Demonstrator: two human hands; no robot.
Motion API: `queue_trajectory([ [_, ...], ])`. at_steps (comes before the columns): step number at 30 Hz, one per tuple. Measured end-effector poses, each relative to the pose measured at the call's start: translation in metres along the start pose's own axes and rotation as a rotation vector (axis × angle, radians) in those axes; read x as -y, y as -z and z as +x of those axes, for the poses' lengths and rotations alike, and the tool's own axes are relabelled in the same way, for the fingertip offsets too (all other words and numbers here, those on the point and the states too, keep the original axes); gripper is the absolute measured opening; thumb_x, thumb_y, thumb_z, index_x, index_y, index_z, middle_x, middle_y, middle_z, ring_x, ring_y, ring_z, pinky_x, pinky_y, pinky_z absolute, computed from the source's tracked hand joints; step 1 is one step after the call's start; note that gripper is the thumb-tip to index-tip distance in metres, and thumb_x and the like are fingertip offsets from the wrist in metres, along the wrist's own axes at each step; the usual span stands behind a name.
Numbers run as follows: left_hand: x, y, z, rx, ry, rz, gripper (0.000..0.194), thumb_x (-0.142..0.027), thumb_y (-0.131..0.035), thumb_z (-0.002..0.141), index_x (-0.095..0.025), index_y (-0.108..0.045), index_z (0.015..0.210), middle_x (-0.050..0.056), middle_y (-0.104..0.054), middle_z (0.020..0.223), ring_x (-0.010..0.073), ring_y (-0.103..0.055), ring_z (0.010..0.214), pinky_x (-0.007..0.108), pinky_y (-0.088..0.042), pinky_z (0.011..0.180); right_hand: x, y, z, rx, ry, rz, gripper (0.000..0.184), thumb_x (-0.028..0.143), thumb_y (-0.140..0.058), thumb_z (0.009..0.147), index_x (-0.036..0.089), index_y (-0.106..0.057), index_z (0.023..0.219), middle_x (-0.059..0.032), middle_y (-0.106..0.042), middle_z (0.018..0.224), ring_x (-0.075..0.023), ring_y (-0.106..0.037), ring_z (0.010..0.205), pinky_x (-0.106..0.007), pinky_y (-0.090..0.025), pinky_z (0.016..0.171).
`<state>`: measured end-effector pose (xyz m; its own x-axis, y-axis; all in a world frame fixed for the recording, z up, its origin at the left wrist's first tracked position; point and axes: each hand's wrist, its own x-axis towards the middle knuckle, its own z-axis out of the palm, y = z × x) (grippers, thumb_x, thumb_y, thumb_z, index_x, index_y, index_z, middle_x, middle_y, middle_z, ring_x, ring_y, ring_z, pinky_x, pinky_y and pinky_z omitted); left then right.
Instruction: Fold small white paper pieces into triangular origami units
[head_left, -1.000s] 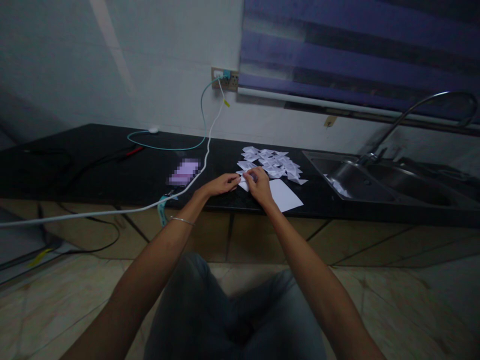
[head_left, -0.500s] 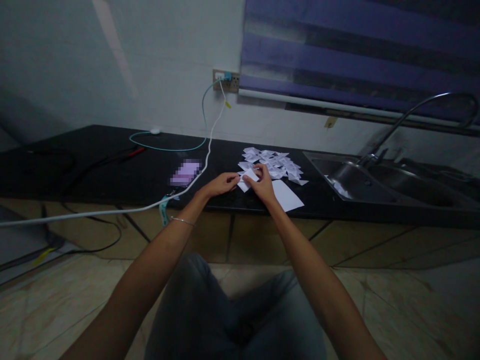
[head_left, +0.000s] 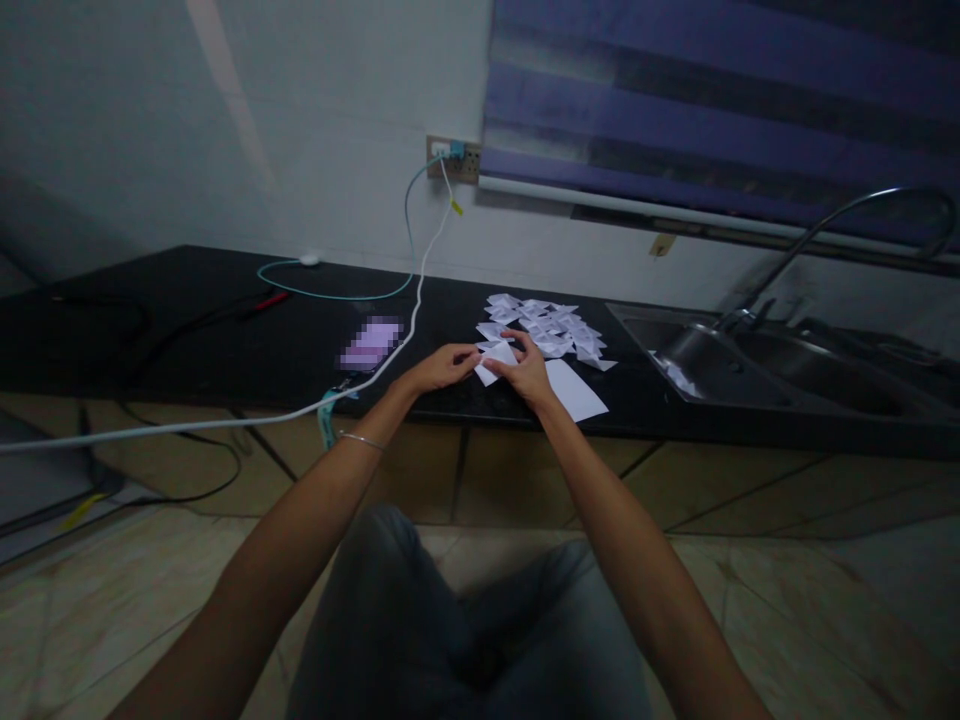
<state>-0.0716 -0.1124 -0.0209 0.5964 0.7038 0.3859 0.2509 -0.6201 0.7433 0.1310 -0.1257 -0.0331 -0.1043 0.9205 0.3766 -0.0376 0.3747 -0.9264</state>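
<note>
A small piece of folded white paper (head_left: 496, 357) is held between my two hands, just above the front of the black counter (head_left: 300, 330). My left hand (head_left: 448, 367) pinches its left edge, with fingers closed. On the right side, my right hand (head_left: 529, 371) grips the paper between thumb and fingers. Behind the hands lies a pile of several folded white paper pieces (head_left: 551, 325), with pointed corners. Flat white sheets (head_left: 576, 392) rest by my right wrist, near the counter's front edge.
A steel sink (head_left: 697, 375) with a curved tap (head_left: 817, 225) is set in the counter at right. A white cable (head_left: 417, 300) runs from the wall socket (head_left: 452, 160) across the counter, over my left forearm's side. A phone with a blurred screen (head_left: 371, 343) lies left of my hands.
My right thumb has slid slightly down along the folded paper, and the paper's visible face has tilted a little. Both hands stay in nearly the same place.
</note>
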Motion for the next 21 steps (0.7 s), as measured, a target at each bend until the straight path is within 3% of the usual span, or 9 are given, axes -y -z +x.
queue_trajectory([
  [8,0.003,0.002,-0.001,0.01,0.013,-0.078,0.049,-0.059,-0.049,0.095,-0.016,-0.053,0.072,-0.003,-0.049,0.064,0.0098,-0.045,0.058,0.022,-0.034,0.057,-0.007,0.001,0.002,-0.039,-0.057,0.002,0.063,0.041,-0.091,0.053,0.021,-0.061,0.105,-0.0028,-0.075,0.081,-0.0204,-0.071,0.072,-0.033,-0.058,0.069],
  [12,0.002,0.003,-0.001,-0.045,0.03,-0.124,0.05,-0.061,-0.05,0.093,-0.016,-0.051,0.071,-0.003,-0.049,0.062,0.0092,-0.044,0.056,0.021,-0.033,0.055,-0.013,0.003,0.004,-0.027,-0.081,-0.053,0.058,0.046,-0.09,0.055,0.017,-0.067,0.1,-0.0055,-0.075,0.078,-0.0193,-0.068,0.064,-0.033,-0.058,0.062],
  [17,0.001,0.004,-0.001,-0.082,0.06,-0.18,0.052,-0.064,-0.054,0.09,-0.016,-0.051,0.069,-0.003,-0.051,0.061,0.009,-0.045,0.055,0.021,-0.034,0.055,-0.016,0.006,0.004,0.028,-0.017,-0.078,0.05,0.049,-0.085,0.064,0.015,-0.073,0.097,-0.0077,-0.075,0.084,-0.0185,-0.068,0.064,-0.032,-0.057,0.06],
  [21,0.002,0.002,0.003,-0.084,0.161,-0.212,0.057,-0.067,-0.05,0.09,-0.017,-0.05,0.062,-0.003,-0.048,0.051,0.0088,-0.043,0.048,0.022,-0.033,0.054,-0.015,0.008,0.004,-0.057,0.006,-0.094,0.043,0.048,-0.084,0.066,0.014,-0.074,0.09,-0.0069,-0.075,0.078,-0.02,-0.067,0.061,-0.032,-0.055,0.058],
])
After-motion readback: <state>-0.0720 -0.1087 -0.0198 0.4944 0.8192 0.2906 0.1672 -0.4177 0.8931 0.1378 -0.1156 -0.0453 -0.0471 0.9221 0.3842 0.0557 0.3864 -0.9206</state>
